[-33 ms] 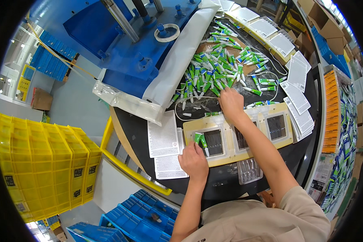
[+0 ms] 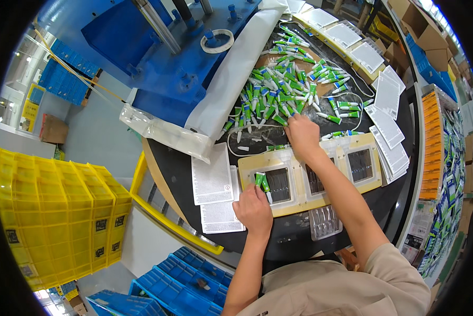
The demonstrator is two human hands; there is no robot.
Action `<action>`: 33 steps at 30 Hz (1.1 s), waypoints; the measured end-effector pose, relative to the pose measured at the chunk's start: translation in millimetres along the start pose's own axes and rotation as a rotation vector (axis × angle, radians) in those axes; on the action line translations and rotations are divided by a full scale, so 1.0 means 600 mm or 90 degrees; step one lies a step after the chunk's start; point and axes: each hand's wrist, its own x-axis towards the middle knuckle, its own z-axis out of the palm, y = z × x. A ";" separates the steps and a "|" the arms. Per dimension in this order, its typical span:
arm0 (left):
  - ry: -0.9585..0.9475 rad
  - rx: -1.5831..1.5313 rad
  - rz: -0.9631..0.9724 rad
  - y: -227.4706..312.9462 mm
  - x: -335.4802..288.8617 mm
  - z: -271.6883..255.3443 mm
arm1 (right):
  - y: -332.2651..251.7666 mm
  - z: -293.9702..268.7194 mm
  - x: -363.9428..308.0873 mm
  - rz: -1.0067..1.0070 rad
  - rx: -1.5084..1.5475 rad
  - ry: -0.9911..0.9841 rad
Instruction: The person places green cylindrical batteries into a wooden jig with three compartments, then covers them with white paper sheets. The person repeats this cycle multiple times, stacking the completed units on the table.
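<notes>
Left hand (image 2: 253, 212): fingers drawn in narrow, thumb side up against two small green tubes (image 2: 265, 183); these sit at the fingertips, over the left window of a yellow-rimmed frame (image 2: 244, 174). At least one white cap points down toward the wearer. Grip looks light; the exact contact is partly covered by the fingers.

Right hand (image 2: 303, 138): reaches across the frame, back of hand up, fingers curled and close together at the near edge of the tube pile (image 2: 278, 89). A green tube end lies just beside the fingertips; cannot tell whether anything is pinched, the fingertips being hidden.

Pile: green-and-white tubes, loose, many directions, on the dark desk (image 2: 176, 171) beyond the frame. Thin white cord (image 2: 233, 150) loops along its near side.

Frame: three windows in a row, right forearm crossing near the middle one. Clear moulded plastic tray (image 2: 326, 224) just below its near edge. Printed white cards at both ends: left stack (image 2: 211, 181), right stack (image 2: 390, 155).
</notes>
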 end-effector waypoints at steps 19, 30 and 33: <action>-0.277 -0.061 0.184 -0.039 -0.026 -0.034 | -0.109 -0.065 -0.258 -0.174 0.211 0.088; -0.229 -0.159 0.145 -0.002 0.096 0.018 | 0.085 -0.050 -0.027 0.112 0.174 0.085; -0.175 -0.217 0.206 0.020 0.194 0.107 | 0.113 -0.019 0.030 0.061 0.253 -0.129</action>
